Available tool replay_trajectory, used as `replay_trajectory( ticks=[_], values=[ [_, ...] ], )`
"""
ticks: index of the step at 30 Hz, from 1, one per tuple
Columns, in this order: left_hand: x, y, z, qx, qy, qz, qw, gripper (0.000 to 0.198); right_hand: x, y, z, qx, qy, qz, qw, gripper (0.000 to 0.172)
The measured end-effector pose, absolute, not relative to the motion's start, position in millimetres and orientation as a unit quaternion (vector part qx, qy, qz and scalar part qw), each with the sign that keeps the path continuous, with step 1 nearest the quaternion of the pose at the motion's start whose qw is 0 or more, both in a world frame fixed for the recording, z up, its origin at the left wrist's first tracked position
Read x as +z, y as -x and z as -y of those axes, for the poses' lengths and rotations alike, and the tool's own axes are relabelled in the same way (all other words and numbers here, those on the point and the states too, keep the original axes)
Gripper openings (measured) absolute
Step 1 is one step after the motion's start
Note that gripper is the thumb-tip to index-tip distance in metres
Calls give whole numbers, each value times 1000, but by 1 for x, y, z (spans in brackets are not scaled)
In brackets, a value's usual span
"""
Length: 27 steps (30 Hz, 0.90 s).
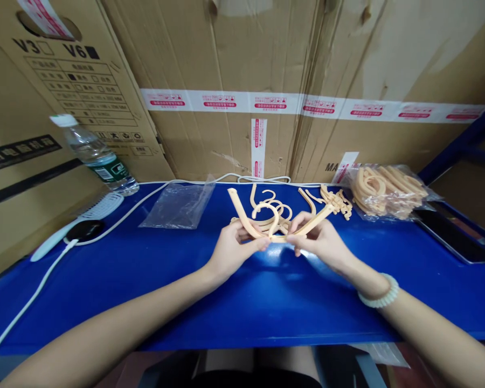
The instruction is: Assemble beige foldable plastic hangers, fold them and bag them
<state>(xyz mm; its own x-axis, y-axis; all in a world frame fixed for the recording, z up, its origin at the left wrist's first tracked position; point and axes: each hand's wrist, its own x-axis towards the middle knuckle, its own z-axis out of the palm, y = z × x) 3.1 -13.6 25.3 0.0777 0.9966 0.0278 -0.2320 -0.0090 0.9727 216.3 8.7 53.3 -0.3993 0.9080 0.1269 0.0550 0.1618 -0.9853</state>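
Between my two hands is a curved, light wood-coloured piece [242, 210], a wide U-shaped strip with a smaller hook-shaped curl [275, 215] at its middle. My left hand [239, 243] is closed on its left side, thumb and fingers pinching near the bottom of the curve. On the other side my right hand [317, 240] grips the strip, whose right arm rises past the fingers. Just behind lie several loose curved pieces [285, 209] of the same colour, partly hidden by the held one. A heap of small pieces [337, 202] sits to their right.
A clear bag of similar curved parts [388, 191] lies at right, beside a dark phone-like slab [456, 234]. Leftward are a flat plastic bag [178, 205], a water bottle [99, 156], a pale hairbrush [78, 223], a black puck [84, 230] and white cables. Cardboard boxes [226, 54] wall the blue table [242, 307].
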Motion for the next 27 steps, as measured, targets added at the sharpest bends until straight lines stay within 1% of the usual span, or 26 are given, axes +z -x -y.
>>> replay_trajectory(
  ticks=[2, 3, 4, 7, 9, 13, 16, 19, 21, 23, 25, 26, 27],
  values=[
    [31, 6, 6, 546, -438, -414, 581, 36, 65, -234, -20, 521, 356, 666, 399, 27],
    [33, 10, 2, 547, -428, -411, 591, 36, 71, -244, -26, 497, 357, 684, 396, 26],
    [35, 16, -3, 544, -418, -408, 602, 36, 76, -254, -31, 461, 362, 710, 391, 25],
    [40, 32, -18, 536, -404, -397, 626, 32, 86, -278, -43, 300, 387, 797, 354, 21],
    [43, 45, -28, 528, -416, -399, 623, 31, 90, -288, -47, 221, 385, 842, 308, 21],
    [50, 71, -41, 437, -525, -422, 596, 32, 93, -294, -50, 188, 344, 901, 183, 16],
    [51, 78, -43, 340, -662, -448, 496, 27, 90, -292, -49, 176, 328, 921, 115, 9],
    [47, 74, -40, 253, -797, -434, 336, 23, 83, -289, -48, 175, 332, 926, 48, 2],
    [42, 68, -37, 217, -860, -402, 229, 21, 77, -287, -48, 165, 341, 925, 24, 4],
    [37, 64, -37, 189, -891, -384, 153, 20, 74, -286, -48, 156, 346, 925, 16, 3],
    [34, 62, -36, 173, -900, -385, 109, 19, 76, -287, -44, 151, 342, 927, 23, 7],
    [33, 62, -36, 169, -902, -386, 93, 20, 80, -288, -41, 142, 339, 929, 45, 11],
    [33, 62, -35, 167, -903, -388, 78, 20, 84, -290, -37, 123, 337, 929, 87, 15]
  ],
)
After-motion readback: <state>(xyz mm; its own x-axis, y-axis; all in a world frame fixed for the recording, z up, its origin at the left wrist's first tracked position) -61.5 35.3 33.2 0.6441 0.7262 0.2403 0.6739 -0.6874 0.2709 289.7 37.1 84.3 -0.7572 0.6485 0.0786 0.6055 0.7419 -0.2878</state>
